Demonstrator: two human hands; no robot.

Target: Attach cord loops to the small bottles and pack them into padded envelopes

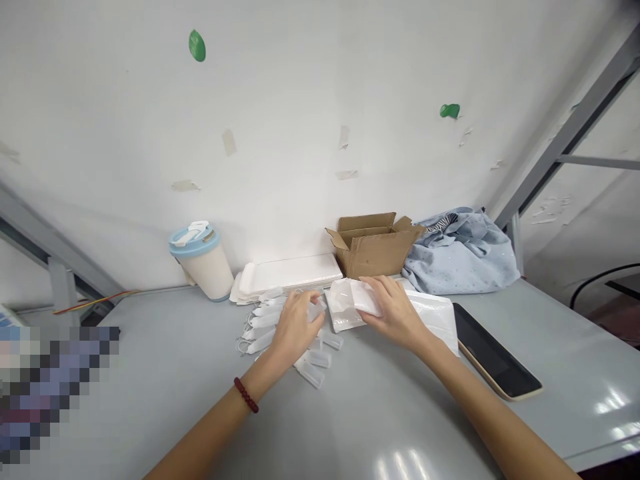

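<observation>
My left hand (294, 328), with a dark red bead bracelet at its wrist, is closed around a small translucent plastic tube (315, 309). Beneath and beside it lie several similar pale tubes (263, 341), some with thin looped cords at one end. My right hand (393, 310) grips the white padded envelope (345, 305) near its end, fingers on top and thumb below. The rest of the envelope extends right under the wrist. What is inside it, if anything, I cannot make out.
A stack of white envelopes (290, 272) lies against the wall. Behind my right hand stands an open cardboard box (375, 255), with a light blue cloth bag (465, 257) beside it. A blue-lidded cup (207, 267) stands left; a dark-screened phone (495, 353) lies right.
</observation>
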